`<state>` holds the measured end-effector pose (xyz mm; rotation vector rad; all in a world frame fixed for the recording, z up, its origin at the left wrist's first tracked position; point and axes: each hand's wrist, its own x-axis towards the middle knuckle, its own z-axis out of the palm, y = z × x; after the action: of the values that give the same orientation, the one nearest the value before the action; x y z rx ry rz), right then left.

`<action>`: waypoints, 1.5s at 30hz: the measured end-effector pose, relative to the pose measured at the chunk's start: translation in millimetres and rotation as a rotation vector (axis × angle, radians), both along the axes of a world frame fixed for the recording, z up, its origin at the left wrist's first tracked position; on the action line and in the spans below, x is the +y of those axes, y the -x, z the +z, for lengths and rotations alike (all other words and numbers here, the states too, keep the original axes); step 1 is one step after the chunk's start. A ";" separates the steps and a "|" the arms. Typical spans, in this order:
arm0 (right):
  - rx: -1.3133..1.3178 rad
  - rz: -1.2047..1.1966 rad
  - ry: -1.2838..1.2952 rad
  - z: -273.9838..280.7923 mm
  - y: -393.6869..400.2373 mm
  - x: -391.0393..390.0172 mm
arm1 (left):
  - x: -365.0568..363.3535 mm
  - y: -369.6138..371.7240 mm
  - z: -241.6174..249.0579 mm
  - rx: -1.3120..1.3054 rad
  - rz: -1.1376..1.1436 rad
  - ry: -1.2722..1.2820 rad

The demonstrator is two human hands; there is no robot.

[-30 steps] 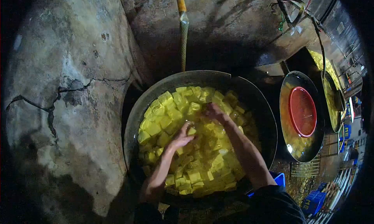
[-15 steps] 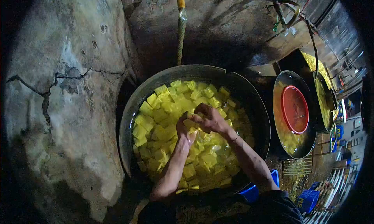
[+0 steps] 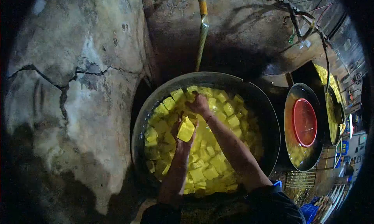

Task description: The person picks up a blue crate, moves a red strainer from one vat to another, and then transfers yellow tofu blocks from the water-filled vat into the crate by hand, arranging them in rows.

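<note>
A wide dark vat (image 3: 261, 97) holds cloudy yellow liquid and many yellow tofu blocks (image 3: 210, 172). My left hand (image 3: 183, 140) is raised above the liquid, palm up, with its fingers and thumb around one tofu block (image 3: 186, 129). Farther out, my right hand (image 3: 199, 105) reaches to the blocks near the vat's far side. Its fingers are curled down at a block there; their tips are partly hidden.
A cracked concrete wall (image 3: 105, 119) rises close on the left. From above, a hose (image 3: 202, 41) hangs down behind the vat. To the right stands a second vat (image 3: 290, 154) with a red basin (image 3: 304, 122) in it. Blue crates (image 3: 309, 212) lie at lower right.
My hands were together over the middle of the vat and are now apart. The right hand has moved away toward the far blocks; the left holds a block in plain sight. The view has shifted.
</note>
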<state>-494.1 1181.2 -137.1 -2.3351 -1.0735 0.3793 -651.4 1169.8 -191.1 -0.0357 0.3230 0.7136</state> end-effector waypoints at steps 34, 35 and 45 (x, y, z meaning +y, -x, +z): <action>0.702 -0.695 -0.920 163.2 217.6 -571.6 | -406.0 21.3 179.4 -0.004 -1.334 -0.806; 0.767 -0.773 -1.004 132.1 235.9 -597.5 | -410.4 24.5 179.5 0.076 -1.112 -1.273; 0.793 -1.668 0.105 -214.9 322.8 -765.0 | -338.7 42.3 182.6 0.604 -0.606 -2.532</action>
<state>-816.9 416.2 -352.0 -1.9894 1.2431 0.5308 -693.8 831.1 -8.5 2.5798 -0.2071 0.0695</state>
